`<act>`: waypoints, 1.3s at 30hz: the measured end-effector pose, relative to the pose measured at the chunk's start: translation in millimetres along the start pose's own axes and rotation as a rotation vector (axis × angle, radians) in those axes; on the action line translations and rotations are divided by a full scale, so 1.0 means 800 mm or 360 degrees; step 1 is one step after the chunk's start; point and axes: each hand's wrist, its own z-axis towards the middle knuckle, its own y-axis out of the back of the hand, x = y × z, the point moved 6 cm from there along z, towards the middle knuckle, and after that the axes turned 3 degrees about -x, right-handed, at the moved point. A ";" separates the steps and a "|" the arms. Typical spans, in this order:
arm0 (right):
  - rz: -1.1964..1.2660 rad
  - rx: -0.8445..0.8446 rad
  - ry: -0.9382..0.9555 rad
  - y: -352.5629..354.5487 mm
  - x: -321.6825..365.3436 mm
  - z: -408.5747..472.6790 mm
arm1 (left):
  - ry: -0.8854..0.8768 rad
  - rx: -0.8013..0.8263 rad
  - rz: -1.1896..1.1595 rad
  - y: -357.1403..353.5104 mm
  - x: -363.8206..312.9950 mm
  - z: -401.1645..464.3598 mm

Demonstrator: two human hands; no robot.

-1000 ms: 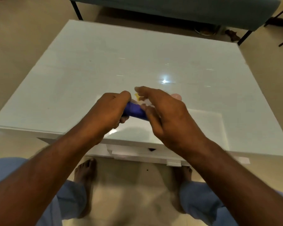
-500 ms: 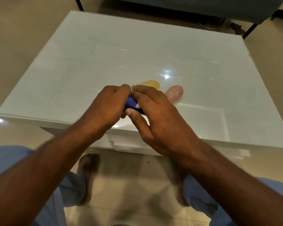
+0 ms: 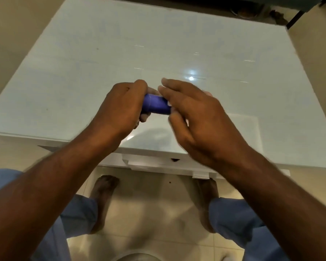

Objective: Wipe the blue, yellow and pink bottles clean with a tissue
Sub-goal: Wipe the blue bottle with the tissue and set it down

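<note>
Blue bottle (image 3: 157,104) clasped by left hand (image 3: 120,108); right hand (image 3: 196,112) at 3 o'clock gripping its end, hiding counter (image 3: 83,72) behind.

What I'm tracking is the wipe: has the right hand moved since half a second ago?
Yes, rightward: the right hand now covers most of the pink bottle on the table, clear before, and bares more blue bottle.

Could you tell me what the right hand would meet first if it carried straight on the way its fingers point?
Probably the blue bottle: the right hand points left toward it, fingertips already at its near end, the left hand gripping the other end. Exact contact is blurred.
</note>
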 end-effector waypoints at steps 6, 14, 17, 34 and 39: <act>0.0037 -0.0273 0.0009 0.030 -0.006 0.002 | 0.0096 0.0013 -0.0115 -0.001 -0.001 -0.004; -0.0035 -0.0436 -0.0139 0.045 -0.027 0.001 | 0.0065 0.0012 -0.0134 0.001 -0.004 -0.008; 0.0014 -0.0493 -0.0143 0.046 -0.021 -0.001 | 0.0096 -0.0003 -0.0232 0.002 -0.005 -0.006; -0.0145 -0.0289 0.0423 0.022 0.030 -0.012 | 0.0056 -0.0013 -0.0109 -0.005 -0.002 -0.008; -0.0052 -0.0329 -0.0076 0.042 -0.019 0.003 | 0.0085 0.0010 -0.0168 -0.002 0.000 -0.006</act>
